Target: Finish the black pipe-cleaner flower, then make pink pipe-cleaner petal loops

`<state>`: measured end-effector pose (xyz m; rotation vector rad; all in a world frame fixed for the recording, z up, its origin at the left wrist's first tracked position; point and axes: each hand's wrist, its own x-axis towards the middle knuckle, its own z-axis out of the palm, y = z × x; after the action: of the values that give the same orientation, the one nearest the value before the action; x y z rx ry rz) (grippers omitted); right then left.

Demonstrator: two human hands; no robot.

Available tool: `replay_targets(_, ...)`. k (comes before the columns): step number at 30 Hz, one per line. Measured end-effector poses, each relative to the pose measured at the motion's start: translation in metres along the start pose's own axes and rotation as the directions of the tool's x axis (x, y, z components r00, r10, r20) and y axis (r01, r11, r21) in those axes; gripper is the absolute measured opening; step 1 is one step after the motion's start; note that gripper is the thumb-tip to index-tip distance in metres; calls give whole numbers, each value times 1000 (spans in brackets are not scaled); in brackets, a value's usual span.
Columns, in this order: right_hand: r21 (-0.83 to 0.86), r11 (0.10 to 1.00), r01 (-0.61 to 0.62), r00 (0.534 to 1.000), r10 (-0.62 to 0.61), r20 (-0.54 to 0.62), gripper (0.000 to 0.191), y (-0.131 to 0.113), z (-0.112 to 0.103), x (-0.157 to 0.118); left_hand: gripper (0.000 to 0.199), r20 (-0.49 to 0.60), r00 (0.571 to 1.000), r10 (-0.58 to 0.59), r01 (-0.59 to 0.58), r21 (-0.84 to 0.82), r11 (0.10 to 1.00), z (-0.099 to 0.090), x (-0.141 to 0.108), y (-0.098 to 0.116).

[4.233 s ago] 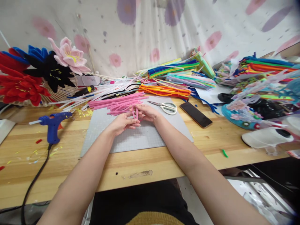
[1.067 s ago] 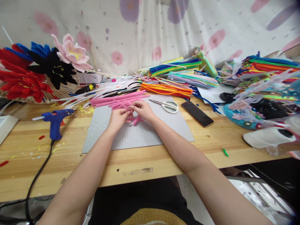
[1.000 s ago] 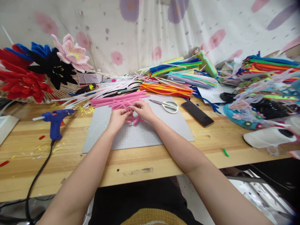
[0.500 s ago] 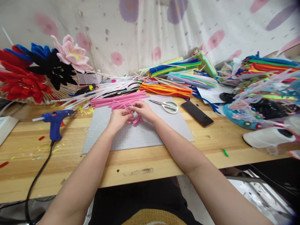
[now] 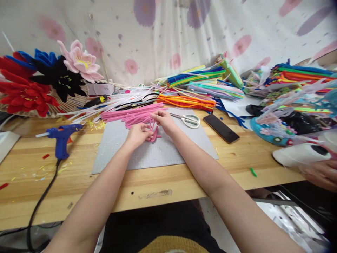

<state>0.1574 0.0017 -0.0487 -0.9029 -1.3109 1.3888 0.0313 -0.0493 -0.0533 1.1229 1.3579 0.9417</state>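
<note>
Between my hands is a pink pipe cleaner, bent and held over the grey cutting mat. My left hand pinches its lower part, with fingers closed. My right hand grips its upper end between thumb and fingertips. Short folded pink pieces lie on the mat just below my fingers. Behind my hands rests a pile of pink pipe cleaners. White-handled scissors lie to the right of my right hand.
A blue glue gun stands at left, its cord running off the table. A black phone lies right of the mat. Pipe cleaner bundles line the back; fuzzy flowers stand back left. Another person's hand is by a white spool.
My hands have moved slightly apart, and the looped pink pipe cleaner now stretches more upright between them. Another person's hand has come in at the right edge by the spool.
</note>
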Motion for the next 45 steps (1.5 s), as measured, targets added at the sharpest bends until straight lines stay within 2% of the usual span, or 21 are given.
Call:
replay_targets(4, 68, 998, -7, 995, 14, -102, 40, 4, 4, 3, 27, 3, 1000, 16, -16, -13, 1000, 3, -1, 2)
replay_targets(7, 155, 987, -41, 995, 54, -83, 40, 2, 3, 3, 33, -1, 1000, 21, -21, -37, 999, 4, -5, 5)
replay_targets(10, 240, 955, -174, 984, 159, 80, 36, 2, -2, 4, 42, 32, 999, 9, -5, -107, 994, 0, -8, 6)
replay_targets(13, 323, 883, -341, 924, 252, 289, 28, 3, -9, 3, 42, 128, 992, -12, 38, -197, 980, -7, -8, 6)
replay_targets(16, 374, 832, -410, 876, 245, 415, 22, 5, -10, 1, 39, 246, 968, -55, 119, -253, 960, -11, -7, 7)
replay_targets(19, 360, 824, -437, 845, 239, 479, 18, 5, -9, -1, 38, 343, 935, -87, 183, -257, 949, -11, -9, 10)
replay_targets(27, 343, 797, -498, 822, 308, 479, 26, 7, -12, 1, 40, 355, 931, -84, 171, -222, 960, -11, -13, 11)
replay_targets(34, 308, 806, -505, 823, 342, 455, 29, 5, -10, 0, 39, 366, 927, -83, 163, -192, 968, -11, -12, 9)
replay_targets(39, 309, 822, -478, 854, 352, 383, 29, 3, -10, 2, 34, 335, 936, -109, 174, -172, 970, -11, -13, 10)
replay_targets(45, 325, 842, -431, 886, 327, 328, 22, -4, -11, 3, 42, 288, 952, -102, 156, -174, 972, -11, -14, 11)
